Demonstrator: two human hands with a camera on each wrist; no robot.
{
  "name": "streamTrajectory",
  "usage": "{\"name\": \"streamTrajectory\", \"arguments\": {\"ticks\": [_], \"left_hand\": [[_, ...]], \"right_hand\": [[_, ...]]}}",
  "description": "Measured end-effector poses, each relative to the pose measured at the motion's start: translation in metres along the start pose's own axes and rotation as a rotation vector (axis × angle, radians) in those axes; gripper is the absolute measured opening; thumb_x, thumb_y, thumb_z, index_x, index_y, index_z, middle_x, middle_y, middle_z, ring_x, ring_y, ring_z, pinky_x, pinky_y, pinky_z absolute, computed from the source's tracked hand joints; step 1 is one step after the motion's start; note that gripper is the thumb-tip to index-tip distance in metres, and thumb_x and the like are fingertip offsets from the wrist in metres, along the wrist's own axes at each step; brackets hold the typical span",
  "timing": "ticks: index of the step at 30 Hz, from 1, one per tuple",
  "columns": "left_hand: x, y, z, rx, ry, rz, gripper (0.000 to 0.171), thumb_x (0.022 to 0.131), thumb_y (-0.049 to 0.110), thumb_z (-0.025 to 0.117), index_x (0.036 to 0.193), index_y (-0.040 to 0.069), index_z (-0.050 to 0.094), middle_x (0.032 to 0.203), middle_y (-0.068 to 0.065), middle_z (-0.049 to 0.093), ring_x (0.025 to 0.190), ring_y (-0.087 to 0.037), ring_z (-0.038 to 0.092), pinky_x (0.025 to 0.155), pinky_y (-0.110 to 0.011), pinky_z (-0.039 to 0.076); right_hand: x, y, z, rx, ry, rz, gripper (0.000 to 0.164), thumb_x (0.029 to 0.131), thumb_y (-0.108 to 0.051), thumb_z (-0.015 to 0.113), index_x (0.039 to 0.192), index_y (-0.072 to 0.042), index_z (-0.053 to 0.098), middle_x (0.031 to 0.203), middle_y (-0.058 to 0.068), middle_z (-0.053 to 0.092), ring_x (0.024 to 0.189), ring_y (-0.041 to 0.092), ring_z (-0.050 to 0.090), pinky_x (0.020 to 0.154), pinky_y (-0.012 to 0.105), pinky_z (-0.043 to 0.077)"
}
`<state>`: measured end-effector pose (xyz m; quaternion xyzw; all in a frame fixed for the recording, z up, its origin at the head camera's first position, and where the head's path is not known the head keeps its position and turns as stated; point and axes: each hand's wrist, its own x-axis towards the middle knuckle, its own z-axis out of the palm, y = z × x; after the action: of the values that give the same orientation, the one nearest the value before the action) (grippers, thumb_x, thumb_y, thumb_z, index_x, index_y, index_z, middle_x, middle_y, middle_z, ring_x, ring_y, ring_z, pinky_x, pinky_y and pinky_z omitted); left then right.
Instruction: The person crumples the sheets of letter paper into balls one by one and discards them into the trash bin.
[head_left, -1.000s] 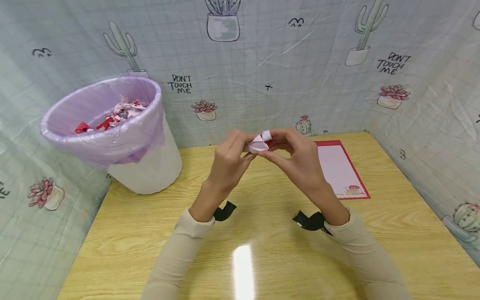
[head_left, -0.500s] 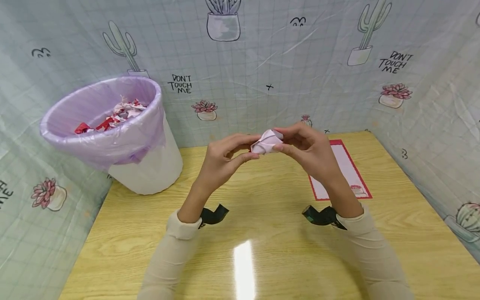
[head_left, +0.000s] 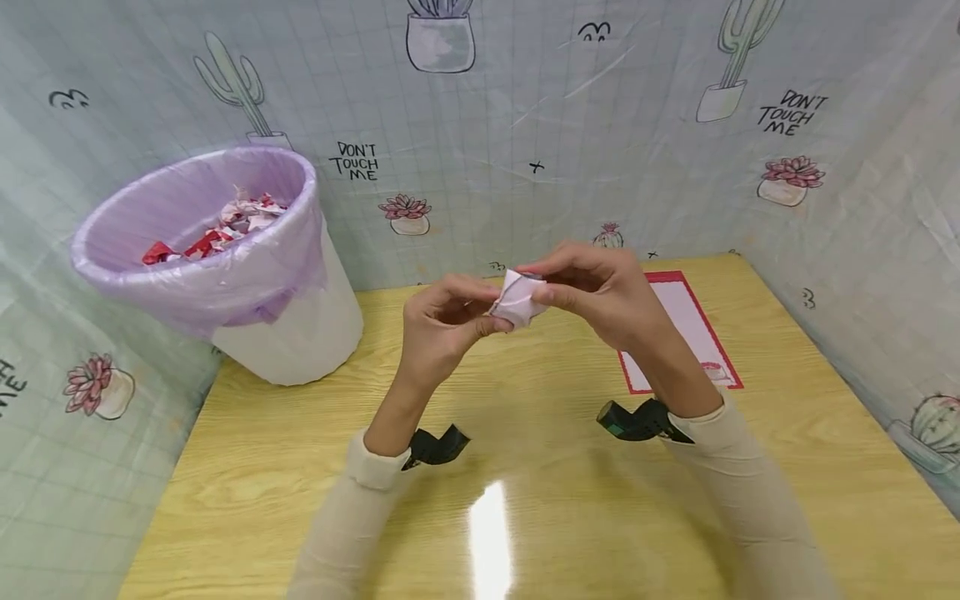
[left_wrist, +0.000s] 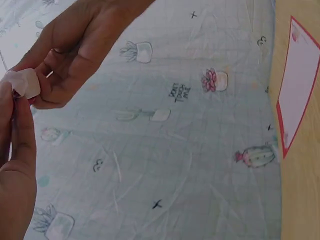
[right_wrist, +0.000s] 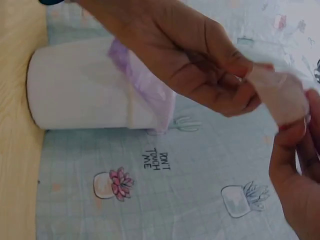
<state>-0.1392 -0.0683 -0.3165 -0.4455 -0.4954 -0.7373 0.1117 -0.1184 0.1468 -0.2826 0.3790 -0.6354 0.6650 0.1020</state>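
A small crumpled piece of pink paper (head_left: 519, 298) is held up over the table between both hands. On its left side the left hand (head_left: 441, 332) pinches it between thumb and fingers. From the other side my right hand (head_left: 603, 296) grips it with thumb and fingertips. In the right wrist view the paper (right_wrist: 281, 95) looks folded and bunched, with red showing at its lower edge. The left wrist view has the same wad (left_wrist: 24, 82) squeezed between the fingers of both hands.
At the left stands a white bin (head_left: 296, 333) with a purple liner, holding scraps of red and pink paper (head_left: 225, 233). A flat pink sheet with a red border (head_left: 686, 321) lies on the wooden table (head_left: 555, 500) at right. A cactus-print curtain (head_left: 480, 150) hangs behind.
The paper has been turned over and bunched between the fingers, and both hands have shifted their hold on it. The head view has tilted slightly down.
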Motion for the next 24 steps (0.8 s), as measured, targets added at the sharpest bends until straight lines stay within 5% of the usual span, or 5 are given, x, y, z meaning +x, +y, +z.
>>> {"name": "streamTrajectory", "arguments": {"ticks": [4,8,11,20,24], "left_hand": [[0.008,0.006,-0.005,0.118,0.073,-0.041,0.035,0.084,0.000,0.077,0.112,-0.014,0.060,0.108,0.000,0.069,0.095,-0.015,0.068,0.083,-0.027,0.059],[0.012,0.007,-0.002,0.210,0.211,-0.072,0.023,0.089,-0.013,0.068,0.108,-0.018,0.058,0.106,0.001,0.067,0.094,-0.015,0.068,0.082,-0.026,0.058],[0.011,0.006,0.002,0.202,0.271,-0.089,0.016,0.089,-0.016,0.067,0.102,-0.018,0.059,0.103,0.000,0.068,0.095,-0.016,0.070,0.083,-0.028,0.059],[0.009,0.009,0.008,0.186,0.219,-0.090,0.011,0.088,-0.019,0.066,0.098,-0.021,0.060,0.100,0.003,0.071,0.091,-0.013,0.070,0.082,-0.027,0.059],[0.009,0.010,0.009,0.111,0.197,-0.109,0.018,0.092,-0.004,0.071,0.095,-0.018,0.061,0.098,0.004,0.071,0.089,-0.012,0.069,0.081,-0.023,0.058]], "right_hand": [[0.006,0.004,0.011,-0.209,0.124,-0.025,0.033,0.092,-0.004,0.073,0.125,0.002,0.068,0.116,0.010,0.071,0.098,0.021,0.069,0.085,0.028,0.059],[0.008,0.016,0.021,-0.363,0.166,-0.153,0.055,0.084,0.013,0.074,0.136,0.008,0.058,0.130,0.020,0.063,0.114,0.026,0.064,0.097,0.034,0.055],[0.009,0.022,0.025,-0.475,0.175,-0.230,0.067,0.078,0.011,0.082,0.139,0.010,0.054,0.133,0.024,0.061,0.118,0.028,0.062,0.101,0.034,0.052],[0.010,0.013,0.024,-0.734,0.154,-0.329,0.068,0.079,0.002,0.084,0.140,0.009,0.054,0.130,0.023,0.065,0.117,0.030,0.065,0.098,0.029,0.053],[0.007,0.007,0.028,-0.869,0.179,-0.407,0.068,0.078,0.002,0.085,0.139,0.007,0.056,0.119,0.021,0.069,0.107,0.030,0.068,0.087,0.037,0.058]]}}
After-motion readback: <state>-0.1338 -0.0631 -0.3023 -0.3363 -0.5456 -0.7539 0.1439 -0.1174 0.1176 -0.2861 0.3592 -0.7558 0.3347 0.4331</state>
